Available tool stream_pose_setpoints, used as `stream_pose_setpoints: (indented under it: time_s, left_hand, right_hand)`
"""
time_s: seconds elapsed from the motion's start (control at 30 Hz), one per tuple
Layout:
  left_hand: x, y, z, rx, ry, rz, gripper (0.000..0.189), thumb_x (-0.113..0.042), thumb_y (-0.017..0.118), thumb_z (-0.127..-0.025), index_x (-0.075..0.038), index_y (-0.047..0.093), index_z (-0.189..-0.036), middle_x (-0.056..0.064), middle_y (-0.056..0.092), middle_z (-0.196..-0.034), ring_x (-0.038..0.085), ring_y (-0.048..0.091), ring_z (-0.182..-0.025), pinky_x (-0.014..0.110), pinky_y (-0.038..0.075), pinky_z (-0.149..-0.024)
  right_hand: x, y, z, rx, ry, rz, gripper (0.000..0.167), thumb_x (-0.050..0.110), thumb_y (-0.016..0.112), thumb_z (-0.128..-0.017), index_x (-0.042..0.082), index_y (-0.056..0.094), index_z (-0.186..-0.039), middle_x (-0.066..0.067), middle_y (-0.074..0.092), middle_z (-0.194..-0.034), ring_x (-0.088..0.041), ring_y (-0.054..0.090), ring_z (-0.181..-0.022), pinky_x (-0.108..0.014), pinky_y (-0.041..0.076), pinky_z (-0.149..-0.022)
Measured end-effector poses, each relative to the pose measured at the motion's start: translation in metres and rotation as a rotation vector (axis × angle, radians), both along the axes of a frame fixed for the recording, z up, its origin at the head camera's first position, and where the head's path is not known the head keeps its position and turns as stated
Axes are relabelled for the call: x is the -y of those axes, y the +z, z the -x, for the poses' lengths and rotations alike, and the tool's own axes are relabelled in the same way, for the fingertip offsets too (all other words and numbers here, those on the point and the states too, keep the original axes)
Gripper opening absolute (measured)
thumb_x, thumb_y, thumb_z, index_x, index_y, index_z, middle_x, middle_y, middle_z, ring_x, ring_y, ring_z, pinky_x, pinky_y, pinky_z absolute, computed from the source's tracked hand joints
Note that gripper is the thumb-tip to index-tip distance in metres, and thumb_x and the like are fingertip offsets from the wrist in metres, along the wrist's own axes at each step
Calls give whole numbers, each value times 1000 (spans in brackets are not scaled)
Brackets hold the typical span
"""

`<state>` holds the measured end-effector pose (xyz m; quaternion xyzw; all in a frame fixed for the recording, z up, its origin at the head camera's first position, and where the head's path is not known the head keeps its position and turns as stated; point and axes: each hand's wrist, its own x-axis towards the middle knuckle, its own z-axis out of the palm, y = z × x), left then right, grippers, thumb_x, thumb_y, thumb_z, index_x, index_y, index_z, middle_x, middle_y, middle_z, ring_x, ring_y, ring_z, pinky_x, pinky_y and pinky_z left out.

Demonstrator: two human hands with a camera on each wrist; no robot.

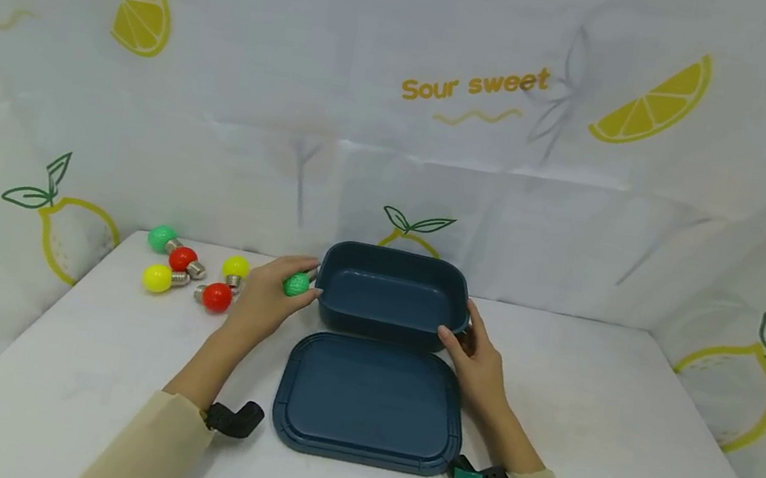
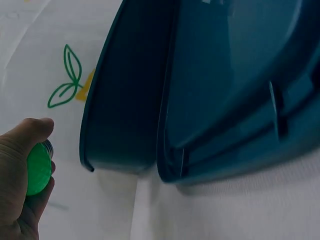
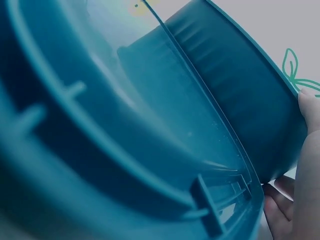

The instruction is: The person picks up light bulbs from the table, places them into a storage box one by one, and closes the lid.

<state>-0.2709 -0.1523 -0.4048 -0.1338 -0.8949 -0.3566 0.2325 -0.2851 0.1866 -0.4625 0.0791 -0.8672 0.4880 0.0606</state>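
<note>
My left hand (image 1: 267, 296) holds a green light bulb (image 1: 297, 285) beside the left end of a dark blue box (image 1: 386, 330). In the left wrist view the green bulb (image 2: 39, 169) sits between thumb and fingers, apart from the box wall (image 2: 125, 95). At the box's right end, my right hand (image 1: 478, 365) grips it, thumb at the front rim and fingers around the side. The right wrist view shows that hand (image 3: 305, 165) against the box's outer wall (image 3: 240, 90). In front of the box lies a matching blue lid (image 1: 371, 402), flat on the table.
On the left of the white table (image 1: 590, 409) lie several bulbs: a green bulb (image 1: 162, 237), red bulbs (image 1: 217, 297) and yellow bulbs (image 1: 157, 278). A white lemon-print cloth (image 1: 264, 84) hangs behind the table. Each wrist wears a dark strap-on camera (image 1: 234, 419).
</note>
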Motion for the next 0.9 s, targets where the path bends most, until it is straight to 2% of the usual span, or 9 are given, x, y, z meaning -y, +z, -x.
stream_pose_setpoints:
  time_s: [0.13, 0.3, 0.5, 0.6, 0.7, 0.8, 0.9]
  left_hand:
    - [-18, -1, 10, 1, -43, -29, 47, -21, 77, -90, -10, 66, -134, 13, 64, -140, 32, 60, -131, 45, 54, -104]
    - [-36, -3, 22, -5, -59, -67, 43, -24, 75, -93, -13, 67, -133, 9, 66, -137, 29, 62, -129, 44, 55, -103]
    - [-53, -13, 30, 56, -85, -151, 40, -22, 76, -91, -11, 70, -129, 10, 65, -137, 30, 61, -130, 45, 55, -102]
    - [-60, -21, 34, 66, -63, -120, 33, -24, 74, -93, -13, 72, -124, 8, 65, -136, 29, 62, -127, 45, 56, -101]
    - [-66, -25, 37, 43, -36, -52, 24, -28, 71, -95, -17, 74, -117, 6, 66, -133, 28, 65, -121, 45, 57, -96]
    - [-69, -25, 38, 25, -19, -26, 19, -31, 68, -97, -17, 73, -109, 5, 66, -132, 27, 68, -115, 45, 58, -90]
    - [-68, -23, 38, 26, -13, -25, 19, -32, 66, -99, -16, 68, -109, 4, 66, -129, 23, 68, -106, 42, 58, -84]
  right_hand:
    - [1, 0, 0, -2, -5, 2, 77, 44, 58, -102, 27, 16, -164, -25, 46, -154, -39, 54, -136, -55, 46, -110]
    - [2, -1, 1, -9, -6, 5, 77, 44, 60, -101, 27, 18, -163, -24, 49, -152, -39, 56, -134, -55, 47, -110]
    - [1, -4, -3, -2, -4, -8, 76, 45, 59, -101, 27, 19, -163, -23, 52, -150, -37, 58, -133, -55, 48, -109]
    - [1, -5, -5, 0, -9, -14, 77, 45, 59, -101, 26, 19, -163, -22, 53, -150, -37, 59, -133, -55, 48, -109]
    - [1, -5, -7, -1, -22, -8, 77, 45, 60, -100, 27, 19, -163, -22, 53, -150, -37, 59, -132, -55, 48, -109]
    - [0, -2, -6, 1, -23, 2, 78, 46, 61, -99, 28, 19, -163, -22, 52, -150, -37, 59, -132, -55, 48, -109]
    - [1, 1, -4, 3, -15, 20, 80, 48, 62, -98, 29, 19, -163, -21, 51, -152, -37, 58, -133, -55, 48, -109]
